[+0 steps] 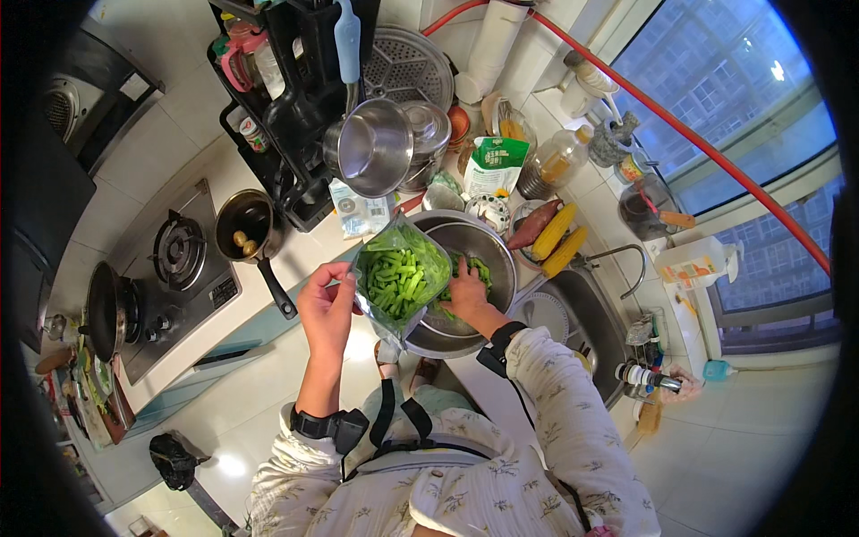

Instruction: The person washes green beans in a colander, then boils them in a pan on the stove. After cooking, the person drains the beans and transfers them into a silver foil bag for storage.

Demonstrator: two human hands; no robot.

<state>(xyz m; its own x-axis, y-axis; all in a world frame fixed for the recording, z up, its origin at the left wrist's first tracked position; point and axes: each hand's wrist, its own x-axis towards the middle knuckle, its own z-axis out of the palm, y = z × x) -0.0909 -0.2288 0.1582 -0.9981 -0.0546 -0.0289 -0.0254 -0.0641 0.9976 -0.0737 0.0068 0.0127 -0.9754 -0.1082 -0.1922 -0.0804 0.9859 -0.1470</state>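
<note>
My left hand [330, 295] pinches the near-left edge of a clear plastic bag [439, 258], holding its mouth wide. Cut green beans [397, 278] fill much of the bag. To the right, my right hand [468, 294] reaches down into a metal colander or inner bowl [502, 258], touching more green pieces [480, 267] there. Some of its fingertips are hidden among them, so its grip is unclear. A larger metal basin [429, 344] surrounds the inner vessel. The bag overlaps the left part of both.
Left of the bag, a small pot [251, 208] holds potato-like pieces beside the gas stove [178, 252]. Corn cobs [556, 231] and a sweet potato [535, 225] lie near the sink [597, 322]. Behind stand a saucepan [376, 148] and an oil bottle [560, 158].
</note>
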